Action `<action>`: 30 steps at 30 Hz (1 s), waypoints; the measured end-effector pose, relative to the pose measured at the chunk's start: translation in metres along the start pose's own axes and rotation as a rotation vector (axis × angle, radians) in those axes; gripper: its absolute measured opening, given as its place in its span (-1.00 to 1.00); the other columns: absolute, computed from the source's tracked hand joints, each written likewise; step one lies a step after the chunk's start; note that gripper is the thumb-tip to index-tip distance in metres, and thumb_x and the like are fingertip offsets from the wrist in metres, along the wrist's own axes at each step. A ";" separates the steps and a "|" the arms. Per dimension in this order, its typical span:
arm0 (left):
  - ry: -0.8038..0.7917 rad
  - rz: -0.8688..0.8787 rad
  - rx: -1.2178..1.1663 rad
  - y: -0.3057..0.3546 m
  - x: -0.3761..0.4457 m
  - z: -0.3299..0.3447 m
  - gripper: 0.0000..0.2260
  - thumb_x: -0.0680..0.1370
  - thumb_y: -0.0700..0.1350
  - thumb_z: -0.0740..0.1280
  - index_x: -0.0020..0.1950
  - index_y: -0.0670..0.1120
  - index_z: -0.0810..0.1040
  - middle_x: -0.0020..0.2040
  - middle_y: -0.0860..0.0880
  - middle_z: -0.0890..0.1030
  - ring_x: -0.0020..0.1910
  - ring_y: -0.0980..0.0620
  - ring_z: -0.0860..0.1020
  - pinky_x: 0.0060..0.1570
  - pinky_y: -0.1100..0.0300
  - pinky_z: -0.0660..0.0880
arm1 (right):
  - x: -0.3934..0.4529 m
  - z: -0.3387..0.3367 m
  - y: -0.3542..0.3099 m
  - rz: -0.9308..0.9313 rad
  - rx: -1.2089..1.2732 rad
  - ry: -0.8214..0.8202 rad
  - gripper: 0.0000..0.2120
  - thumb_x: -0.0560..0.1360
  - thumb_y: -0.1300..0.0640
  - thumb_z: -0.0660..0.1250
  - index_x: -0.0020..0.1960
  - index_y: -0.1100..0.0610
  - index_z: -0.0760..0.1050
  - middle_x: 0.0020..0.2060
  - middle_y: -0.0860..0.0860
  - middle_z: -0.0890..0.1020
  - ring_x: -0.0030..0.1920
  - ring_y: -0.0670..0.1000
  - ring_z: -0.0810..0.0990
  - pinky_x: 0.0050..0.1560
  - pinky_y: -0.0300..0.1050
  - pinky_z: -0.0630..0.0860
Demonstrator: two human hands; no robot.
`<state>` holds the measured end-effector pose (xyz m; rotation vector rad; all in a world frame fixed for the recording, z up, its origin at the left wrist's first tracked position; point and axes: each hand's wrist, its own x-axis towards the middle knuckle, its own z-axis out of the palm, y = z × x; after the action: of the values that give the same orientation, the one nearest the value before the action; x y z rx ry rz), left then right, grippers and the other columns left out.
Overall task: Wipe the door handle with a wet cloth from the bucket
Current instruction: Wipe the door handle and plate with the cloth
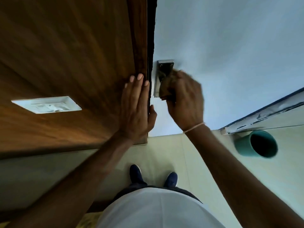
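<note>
A metal door handle plate (162,69) is fixed on the pale blue door (230,46), near its left edge. My right hand (185,97) is closed around a brownish cloth (166,86) and presses it on the handle's lower part; hand and cloth are motion-blurred. The lever itself is hidden under them. My left hand (137,107) lies flat with fingers together on the wooden frame (138,38), its thumb hooked round the door's edge. A teal bucket (258,143) stands on the floor to the right, its inside dark.
A brown wooden wall panel (65,55) carries a white switch plate (46,104) at left. Pale floor tiles (189,162) spread below, with my two dark blue shoes (153,176) on them. A worn blue-edged skirting strip (266,111) runs at right.
</note>
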<state>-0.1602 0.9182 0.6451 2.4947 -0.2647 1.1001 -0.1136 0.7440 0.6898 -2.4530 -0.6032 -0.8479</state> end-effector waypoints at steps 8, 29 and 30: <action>0.048 0.020 0.074 -0.008 0.002 0.002 -0.24 0.50 -0.25 0.50 0.65 -0.33 0.29 0.63 -0.34 0.34 0.67 -0.30 0.23 0.71 -0.16 0.12 | -0.026 0.001 0.021 -0.103 -0.070 -0.246 -0.52 0.63 -0.11 0.38 0.36 0.23 0.59 0.59 0.17 0.47 0.65 0.18 0.36 0.62 0.20 0.32; 0.049 0.076 0.235 -0.015 -0.001 0.020 -0.08 0.54 -0.16 0.47 0.75 -0.20 -0.02 0.66 -0.30 0.22 0.75 -0.21 0.06 0.71 -0.17 0.12 | 0.000 0.035 0.025 -0.041 0.030 -0.026 -0.78 0.64 0.10 0.47 0.21 0.19 0.69 0.12 0.11 0.75 0.17 0.22 0.68 0.19 0.11 0.54; 0.048 0.077 0.253 -0.016 -0.002 0.021 -0.08 0.54 -0.15 0.47 0.75 -0.20 -0.03 0.67 -0.29 0.21 0.77 -0.17 -0.01 0.71 -0.17 0.11 | 0.000 0.031 0.032 -0.069 0.027 -0.026 -0.77 0.67 0.06 0.42 0.22 0.18 0.70 0.14 0.09 0.76 0.18 0.21 0.68 0.20 0.09 0.52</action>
<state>-0.1428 0.9233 0.6264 2.6924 -0.2209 1.2946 -0.0826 0.7354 0.6589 -2.4343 -0.7078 -0.8305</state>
